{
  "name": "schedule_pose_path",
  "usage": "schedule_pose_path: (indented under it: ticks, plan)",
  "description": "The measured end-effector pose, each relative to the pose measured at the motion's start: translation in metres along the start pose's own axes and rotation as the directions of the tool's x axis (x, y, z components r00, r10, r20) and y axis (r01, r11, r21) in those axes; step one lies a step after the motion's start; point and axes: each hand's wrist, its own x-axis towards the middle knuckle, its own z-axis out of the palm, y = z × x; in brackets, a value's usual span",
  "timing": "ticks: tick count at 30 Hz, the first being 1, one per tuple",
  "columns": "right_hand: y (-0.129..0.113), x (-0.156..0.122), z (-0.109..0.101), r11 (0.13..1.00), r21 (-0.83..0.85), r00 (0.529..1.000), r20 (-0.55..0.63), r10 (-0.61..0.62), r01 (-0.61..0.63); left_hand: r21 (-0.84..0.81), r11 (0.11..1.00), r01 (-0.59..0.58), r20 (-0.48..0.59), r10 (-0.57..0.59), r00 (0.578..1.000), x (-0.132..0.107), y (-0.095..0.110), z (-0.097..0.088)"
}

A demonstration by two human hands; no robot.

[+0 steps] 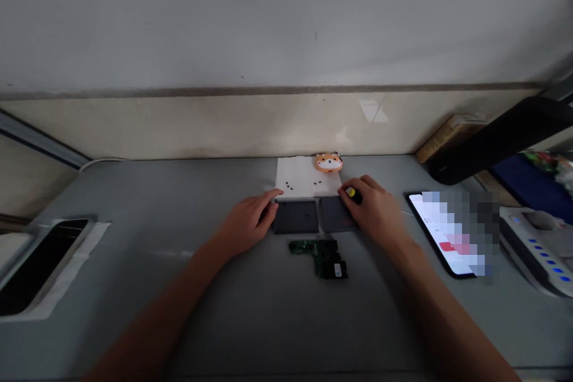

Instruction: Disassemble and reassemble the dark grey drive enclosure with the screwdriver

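Observation:
My left hand (pixel 248 221) rests at the left edge of a flat dark case half (pixel 295 216), index finger stretched to the paper's corner and thumb apart from it. Nothing shows between its fingers. My right hand (pixel 378 206) is closed around what looks like a small screwdriver (pixel 355 193) with a black and yellow handle; most of it is hidden. Under its fingertips lies a second dark case half (pixel 333 215), partly covered. Just in front of the cases is a green circuit board (pixel 320 256) with a white label. Several tiny dark screws (pixel 289 185) lie on white paper (pixel 298 170).
An orange animal-faced case (pixel 329 162) sits at the paper's back edge. To the right are a lit phone (pixel 441 239), a power strip (pixel 541 250) and a black cylinder (pixel 496 143). A dark phone-like device (pixel 42 265) lies at the left. A wall (pixel 215 125) closes off the back.

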Motion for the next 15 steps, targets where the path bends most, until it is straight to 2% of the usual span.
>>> schedule_pose_path:
  ticks: [10,15]
  plan:
    - [-0.0003,0.0001,-0.0013,1.000,0.010,1.000,0.020,0.013,-0.013,-0.012,1.000,0.006,0.018,-0.006,1.000,0.0000,0.0018,-0.0014]
    - [-0.0007,0.0010,-0.0036,0.999,-0.019,0.999,0.046,0.028,-0.027,-0.007,1.000,-0.005,-0.005,0.005,1.000,0.0002,0.0012,-0.0007]
